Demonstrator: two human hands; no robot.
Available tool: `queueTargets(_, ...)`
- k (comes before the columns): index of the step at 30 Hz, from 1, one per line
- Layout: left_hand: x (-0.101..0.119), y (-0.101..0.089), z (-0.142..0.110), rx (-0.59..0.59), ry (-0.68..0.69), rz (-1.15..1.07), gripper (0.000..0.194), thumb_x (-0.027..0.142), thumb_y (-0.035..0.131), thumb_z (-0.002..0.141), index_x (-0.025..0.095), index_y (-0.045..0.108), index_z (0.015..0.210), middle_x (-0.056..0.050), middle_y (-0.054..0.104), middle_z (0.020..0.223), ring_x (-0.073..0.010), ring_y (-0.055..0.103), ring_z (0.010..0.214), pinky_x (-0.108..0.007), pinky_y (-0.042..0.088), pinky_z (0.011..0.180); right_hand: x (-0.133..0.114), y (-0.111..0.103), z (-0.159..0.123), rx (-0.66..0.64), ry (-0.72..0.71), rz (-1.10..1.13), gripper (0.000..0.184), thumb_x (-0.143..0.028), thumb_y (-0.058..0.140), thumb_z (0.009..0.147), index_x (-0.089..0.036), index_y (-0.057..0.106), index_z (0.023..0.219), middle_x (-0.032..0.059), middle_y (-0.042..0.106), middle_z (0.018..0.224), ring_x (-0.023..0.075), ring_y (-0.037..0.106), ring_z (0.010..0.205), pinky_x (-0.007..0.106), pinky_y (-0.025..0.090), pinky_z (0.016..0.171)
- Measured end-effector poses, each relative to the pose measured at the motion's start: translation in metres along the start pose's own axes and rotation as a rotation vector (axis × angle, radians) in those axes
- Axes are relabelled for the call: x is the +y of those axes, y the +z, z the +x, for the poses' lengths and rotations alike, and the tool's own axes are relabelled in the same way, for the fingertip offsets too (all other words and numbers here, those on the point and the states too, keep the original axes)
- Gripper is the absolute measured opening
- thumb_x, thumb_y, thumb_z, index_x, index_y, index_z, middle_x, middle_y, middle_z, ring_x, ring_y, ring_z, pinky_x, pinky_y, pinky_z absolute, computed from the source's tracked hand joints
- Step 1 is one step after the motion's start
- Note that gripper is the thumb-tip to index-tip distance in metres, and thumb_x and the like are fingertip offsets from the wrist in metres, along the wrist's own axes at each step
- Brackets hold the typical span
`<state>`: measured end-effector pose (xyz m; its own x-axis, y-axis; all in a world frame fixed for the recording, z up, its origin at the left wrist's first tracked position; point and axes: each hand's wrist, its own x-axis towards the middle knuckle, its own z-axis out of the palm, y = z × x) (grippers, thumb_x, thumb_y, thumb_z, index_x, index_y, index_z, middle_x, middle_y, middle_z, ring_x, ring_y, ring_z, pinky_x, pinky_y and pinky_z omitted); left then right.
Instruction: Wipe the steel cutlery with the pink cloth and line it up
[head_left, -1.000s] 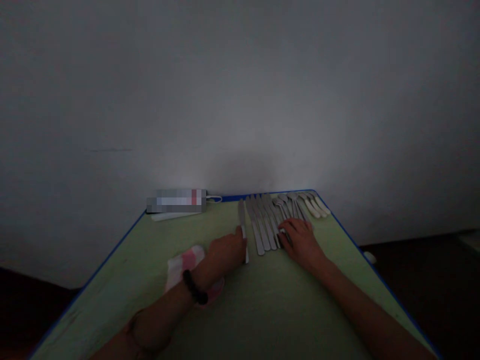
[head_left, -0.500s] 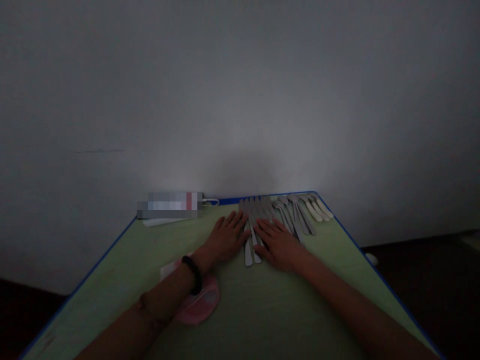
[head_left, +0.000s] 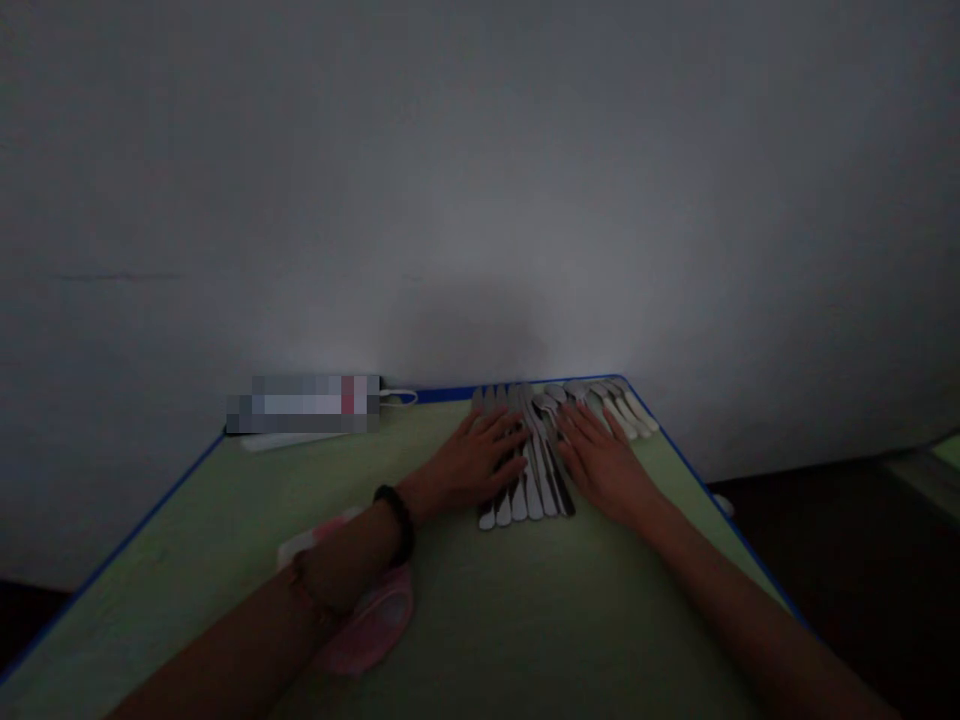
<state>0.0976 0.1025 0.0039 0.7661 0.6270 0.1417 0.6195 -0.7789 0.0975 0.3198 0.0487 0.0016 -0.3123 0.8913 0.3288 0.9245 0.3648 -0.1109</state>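
Note:
Side by side on the green table lies a row of metal cutlery. Table knives with silver handles make up its left part. To their right are metal spoons, and at the far right end come pieces with cream handles. My left hand rests flat over the knives, fingers stretched out and hiding their middles. Palm down, my right hand lies with fingers spread over the spoons and covers their handles. Neither hand grips anything.
A pink cloth-like item lies partly under my left forearm. At the back left is a blurred-out box with a white cord beside it. The wall stands directly behind the table's blue edge.
My right hand has shifted right, from the knives onto the spoons, uncovering more knife handles. My left hand has moved slightly right over the knives. The camera view has shifted a little.

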Motion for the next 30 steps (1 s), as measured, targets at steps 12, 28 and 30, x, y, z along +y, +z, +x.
queueTargets(12, 0.006, 0.005, 0.008, -0.056, 0.078, -0.036, 0.064, 0.055, 0.024, 0.093, 0.019, 0.020, 0.145, -0.008, 0.023, 0.151, -0.0214, 0.018, 0.140, -0.039, 0.008, 0.113, -0.006, 0.008, 0.004, -0.062, -0.140, 0.023, 0.049, -0.032, 0.028, 0.093, -0.014, 0.039, 0.137, 0.0070, 0.041, 0.142, 0.0249, 0.020, 0.139, 0.053, 0.004, 0.114)
queueTargets(28, -0.003, 0.003, -0.003, -0.070, 0.085, -0.026, 0.061, 0.052, 0.021, 0.095, 0.018, 0.017, 0.146, -0.009, 0.023, 0.151, -0.0192, 0.018, 0.140, -0.037, 0.007, 0.113, -0.030, 0.018, 0.013, -0.044, -0.103, -0.005, 0.045, -0.024, 0.029, 0.092, -0.011, 0.044, 0.133, 0.0117, 0.049, 0.136, 0.0249, 0.023, 0.138, 0.053, -0.002, 0.113)
queueTargets(30, -0.005, 0.004, -0.003, -0.066, 0.095, -0.013, 0.062, 0.052, 0.020, 0.095, 0.017, 0.015, 0.146, -0.009, 0.022, 0.151, -0.0195, 0.018, 0.140, -0.037, 0.006, 0.113, -0.028, 0.019, 0.013, -0.044, -0.102, 0.000, 0.045, -0.026, 0.027, 0.093, -0.012, 0.044, 0.133, 0.0104, 0.049, 0.136, 0.0244, 0.024, 0.138, 0.053, -0.001, 0.113)
